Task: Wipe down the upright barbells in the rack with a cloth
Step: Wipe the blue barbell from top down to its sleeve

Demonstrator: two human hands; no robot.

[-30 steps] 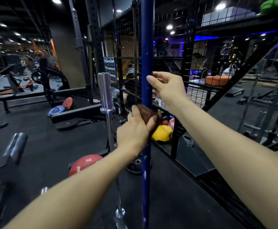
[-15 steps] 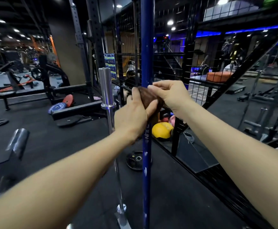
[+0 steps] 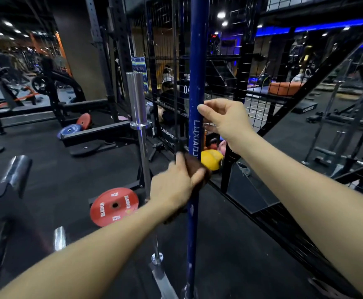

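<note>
A blue upright barbell (image 3: 195, 61) runs from top to bottom through the middle of the view. My left hand (image 3: 174, 186) grips a brown cloth (image 3: 198, 169) wrapped round the blue bar at about mid height. My right hand (image 3: 226, 119) holds the same bar higher up, fingers curled round it. A silver barbell (image 3: 137, 98) stands upright just to the left, its thick sleeve at the top. Most of the cloth is hidden under my left palm.
A black wire mesh cage (image 3: 241, 83) stands right behind the bars. A red weight plate (image 3: 113, 206) leans on the floor at lower left, a yellow ball (image 3: 212, 159) sits behind the mesh. Chrome bar ends (image 3: 17, 171) jut in from the left. A person sits beyond the mesh.
My left hand has slid the cloth down the blue bar from beside my right hand. The right hand stays gripping higher up. The view has tilted down a little.
</note>
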